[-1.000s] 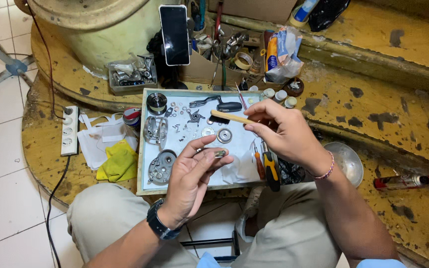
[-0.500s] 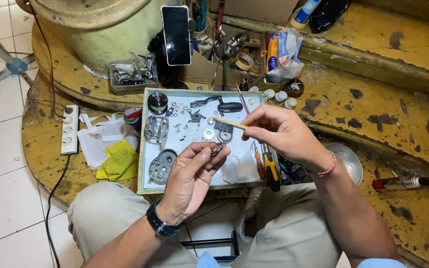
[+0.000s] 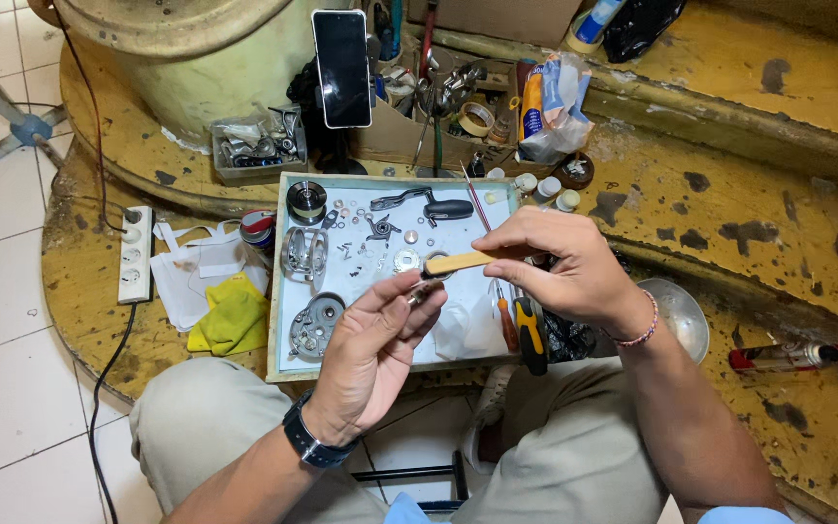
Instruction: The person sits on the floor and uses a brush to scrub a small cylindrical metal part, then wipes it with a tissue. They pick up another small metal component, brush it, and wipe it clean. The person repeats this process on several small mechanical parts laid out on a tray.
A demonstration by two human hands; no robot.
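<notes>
1. Small metal part (image 3: 419,291) pinched between thumb and fingertips of left hand (image 3: 370,349), held above middle of white tray (image 3: 288,374); exact shape too small to tell.
2. Brush (image 3: 463,262) with pale wooden handle gripped by closed fingers of right hand (image 3: 564,267); dark tip touching part from 3 o'clock.
3. Loose on tray: reel frame (image 3: 305,254) at 9 o'clock of part, round side plate (image 3: 314,325) at 8 o'clock, spool (image 3: 306,201) at 10 o'clock, crank handle (image 3: 426,205) at 12 o'clock, many tiny screws and washers between.
4. Screwdrivers (image 3: 521,325) lying at tray's right edge, 4 o'clock of part.
5. Outside tray: yellow cloth (image 3: 230,315) and power strip (image 3: 135,254) toward 9 o'clock, phone (image 3: 341,68) upright at 11 o'clock.
6. Risk judged: light fingertip grip plus brush pressure likely to flick part loose, dropping it among lookalike pieces or past tray edge onto floor.
7. Risk judged: wrist or sleeve sweeping low likely to scatter loose washers.
</notes>
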